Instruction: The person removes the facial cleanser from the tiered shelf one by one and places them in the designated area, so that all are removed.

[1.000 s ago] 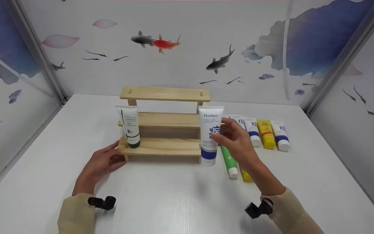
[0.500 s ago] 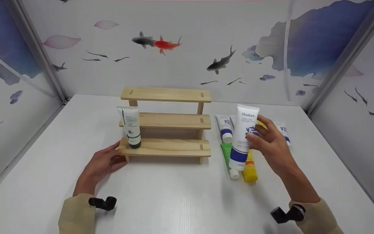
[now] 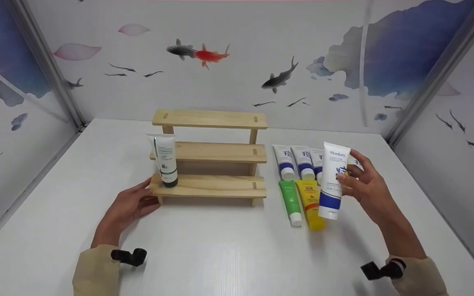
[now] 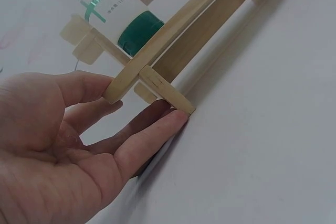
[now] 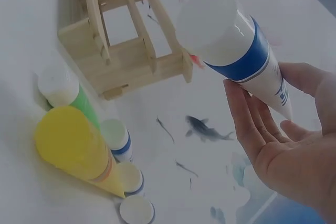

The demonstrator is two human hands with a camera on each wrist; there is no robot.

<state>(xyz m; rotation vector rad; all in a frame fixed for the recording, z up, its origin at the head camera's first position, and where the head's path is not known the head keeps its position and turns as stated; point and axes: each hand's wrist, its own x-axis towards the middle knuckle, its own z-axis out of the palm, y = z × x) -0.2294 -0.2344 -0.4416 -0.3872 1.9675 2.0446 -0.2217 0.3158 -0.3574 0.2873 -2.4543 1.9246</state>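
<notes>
My left hand (image 3: 132, 205) touches the left end of a three-tier wooden rack (image 3: 212, 187). In the left wrist view, its fingertips rest on the lowest shelf's end and against the leg below. Upright on that shelf, near the left end, stands a white tube with a dark green cap (image 3: 165, 160). My right hand (image 3: 370, 193) pinches a white cream tube with a blue band (image 3: 333, 179), cap down, raised above the table beside other tubes. The right wrist view shows this blue-banded tube (image 5: 252, 61) between thumb and fingers.
A green tube (image 3: 289, 201) and a yellow tube (image 3: 309, 201) lie right of the rack. Behind them lie several tubes, including a white tube with a blue band (image 3: 285, 158); the held tube and right hand partly hide some. A printed wall (image 3: 228, 90) stands behind the table.
The right hand has carried the white cream tube from in front of the rack's right end rightward, over the lying tubes. My left hand stays at the rack.
</notes>
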